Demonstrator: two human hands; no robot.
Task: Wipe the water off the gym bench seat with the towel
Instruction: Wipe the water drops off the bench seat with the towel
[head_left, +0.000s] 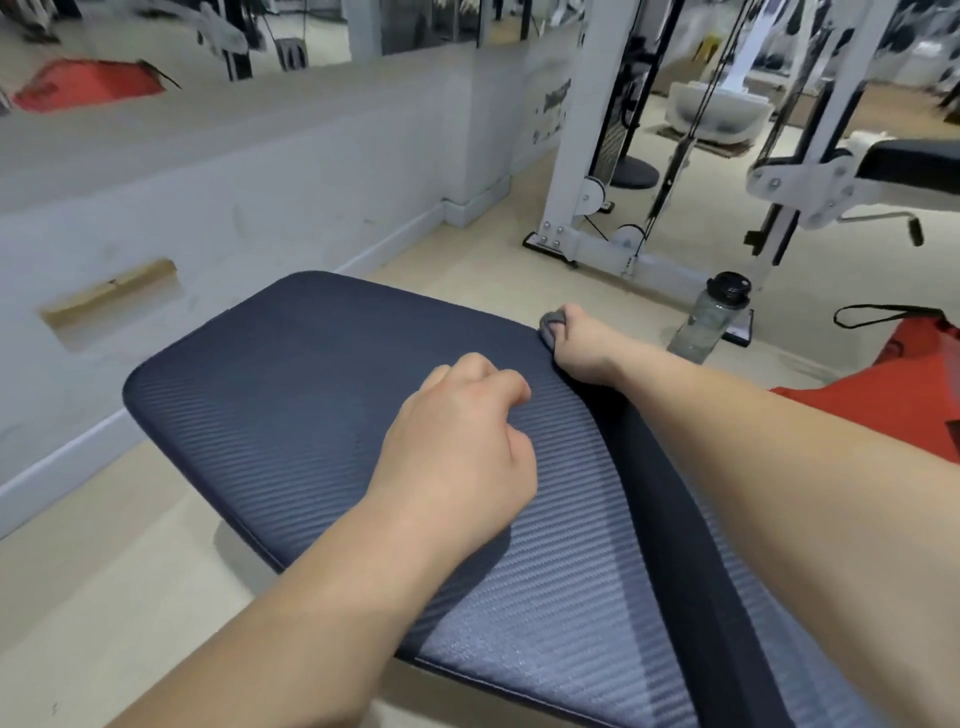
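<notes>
A dark blue ribbed gym bench seat (291, 374) fills the middle of the head view. My left hand (462, 457) rests on the pad near its centre, fingers curled under, holding nothing that I can see. My right hand (579, 345) is at the seat's far right edge, closed around a bunched grey towel (550, 322), of which only a small part shows past my fingers. No water drops are distinguishable on the pad.
A clear water bottle (709, 322) with a black cap stands on the floor to the right. A white cable machine (597, 156) rises behind it. A red bag (904, 384) lies at far right. A grey wall (208, 197) runs along the left.
</notes>
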